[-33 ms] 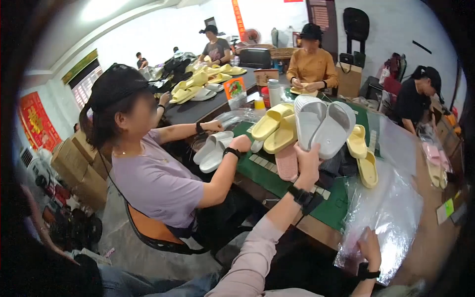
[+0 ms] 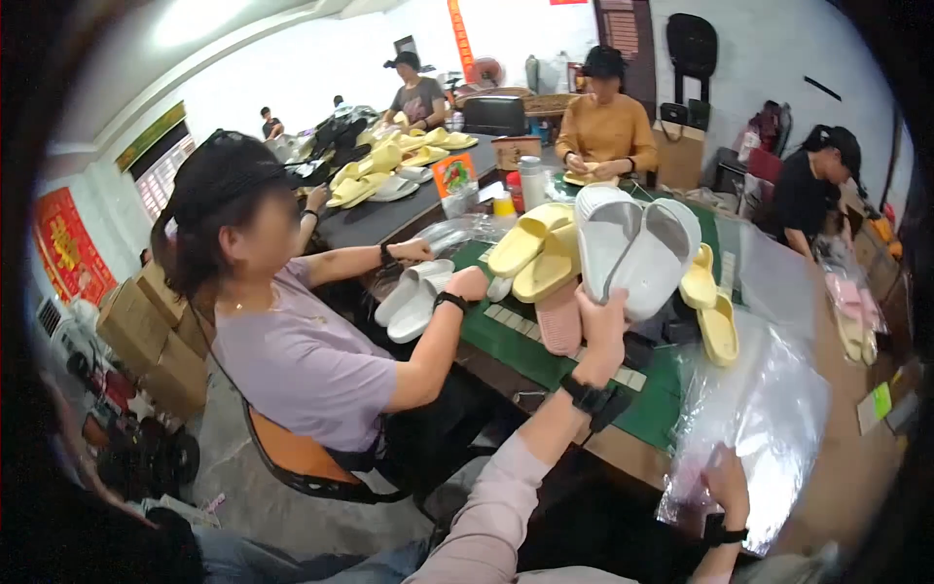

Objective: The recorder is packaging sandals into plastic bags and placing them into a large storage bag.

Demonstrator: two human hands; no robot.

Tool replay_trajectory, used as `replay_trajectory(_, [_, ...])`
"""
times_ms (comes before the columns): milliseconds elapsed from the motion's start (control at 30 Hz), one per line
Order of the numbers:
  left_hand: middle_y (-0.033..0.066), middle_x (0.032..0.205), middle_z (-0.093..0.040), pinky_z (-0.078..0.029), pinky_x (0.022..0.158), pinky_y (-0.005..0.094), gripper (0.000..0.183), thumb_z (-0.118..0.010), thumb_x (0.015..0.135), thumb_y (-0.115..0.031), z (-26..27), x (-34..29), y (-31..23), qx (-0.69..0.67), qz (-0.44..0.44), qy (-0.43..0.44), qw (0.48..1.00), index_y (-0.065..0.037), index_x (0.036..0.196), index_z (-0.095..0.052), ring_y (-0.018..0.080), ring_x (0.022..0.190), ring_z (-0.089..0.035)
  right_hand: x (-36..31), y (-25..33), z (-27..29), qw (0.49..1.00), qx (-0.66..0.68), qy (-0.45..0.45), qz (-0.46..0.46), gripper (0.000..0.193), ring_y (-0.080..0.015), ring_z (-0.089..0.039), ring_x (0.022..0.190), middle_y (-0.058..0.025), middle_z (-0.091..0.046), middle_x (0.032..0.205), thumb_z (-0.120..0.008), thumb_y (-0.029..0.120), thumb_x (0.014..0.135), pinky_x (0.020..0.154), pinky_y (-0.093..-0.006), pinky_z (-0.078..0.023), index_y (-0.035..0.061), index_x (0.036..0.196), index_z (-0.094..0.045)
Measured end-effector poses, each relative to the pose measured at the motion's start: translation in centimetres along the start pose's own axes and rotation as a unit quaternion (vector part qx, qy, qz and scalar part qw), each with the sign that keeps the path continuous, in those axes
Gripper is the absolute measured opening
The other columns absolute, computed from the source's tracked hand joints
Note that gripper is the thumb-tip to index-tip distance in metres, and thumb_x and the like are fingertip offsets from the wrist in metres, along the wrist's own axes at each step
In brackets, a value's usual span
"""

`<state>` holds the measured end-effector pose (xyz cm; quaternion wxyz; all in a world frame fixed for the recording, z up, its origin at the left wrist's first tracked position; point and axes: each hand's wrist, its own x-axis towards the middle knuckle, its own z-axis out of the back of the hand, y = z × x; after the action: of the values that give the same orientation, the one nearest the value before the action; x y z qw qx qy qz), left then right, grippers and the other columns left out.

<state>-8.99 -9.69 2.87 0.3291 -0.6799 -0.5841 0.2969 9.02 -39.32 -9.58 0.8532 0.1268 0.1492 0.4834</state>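
My left hand (image 2: 602, 329) is raised over the table and grips a pair of white slide sandals (image 2: 634, 243) held together, soles toward me. My right hand (image 2: 726, 484), lower right, pinches the edge of a clear plastic bag (image 2: 769, 409) lying on the table. Both wrists wear black bands. Beside the white pair lie yellow slides (image 2: 530, 250), a pink slide (image 2: 559, 319) and more yellow slides (image 2: 708, 304) on a green mat (image 2: 516, 352).
A person in a lilac shirt (image 2: 302, 360) sits on my left, hands on white slides (image 2: 413, 295). Other people work across the table and at a far table piled with yellow slides (image 2: 384, 167). Pink slides (image 2: 848, 311) lie far right. Cardboard boxes (image 2: 146, 336) stack at left.
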Motion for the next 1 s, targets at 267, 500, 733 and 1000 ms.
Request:
replay_trajectory(267, [0.0123, 0.118, -0.044, -0.051, 0.077, 0.0383, 0.054, -0.058, 0.083, -0.004, -0.8, -11.6, 3.8, -0.071, 0.133, 0.087, 0.985, -0.007, 0.126, -0.026, 0.0266, 0.105, -0.051, 0.1, -2.7, 1.5, 0.987, 0.122, -0.014, 0.102, 0.056, -0.0288, -0.051, 0.116, -0.0140, -0.056, 0.126, -0.069, 0.020, 0.079, 0.098, -0.0355, -0.041, 0.0060, 0.129, -0.051])
replay_trajectory(500, [0.0115, 0.123, -0.044, -0.048, 0.083, 0.0359, 0.055, -0.058, 0.086, -0.003, -5.1, -20.4, 10.3, -0.156, 0.254, 0.180, 0.937, -0.010, 0.130, -0.026, 0.0216, 0.105, -0.051, -3.5, 0.6, 4.0, 0.727, 0.659, -0.183, -0.055, 0.061, -0.0240, -0.051, 0.116, -0.0144, -0.056, 0.123, -0.034, 0.050, 0.098, 0.096, -0.0326, -0.040, 0.0029, 0.135, -0.043])
replay_trajectory(733, [0.0148, 0.123, -0.048, -0.047, 0.090, 0.0371, 0.046, -0.054, 0.089, -0.002, -3.8, -24.4, 14.3, 0.112, 0.245, 0.291, 0.918, -0.003, 0.130, -0.034, 0.0243, 0.108, -0.052, -7.0, -0.9, 5.2, 0.657, 0.678, -0.290, -0.156, 0.065, -0.0190, -0.056, 0.097, -0.0117, -0.057, 0.111, -0.057, 0.036, 0.091, 0.080, -0.0326, -0.046, 0.0016, 0.140, -0.032])
replay_trajectory(1000, [0.0122, 0.114, -0.055, -0.042, 0.089, 0.0306, 0.035, -0.057, 0.087, -0.004, -0.3, -22.6, 17.8, 0.090, 0.270, 0.244, 0.927, 0.003, 0.119, -0.044, 0.0198, 0.103, -0.053, -6.8, -5.6, 3.7, 0.798, 0.443, -0.353, -0.207, 0.051, -0.0339, -0.060, 0.087, -0.0200, -0.061, 0.096, -0.057, 0.009, 0.077, 0.079, -0.0386, -0.047, 0.0087, 0.127, -0.046])
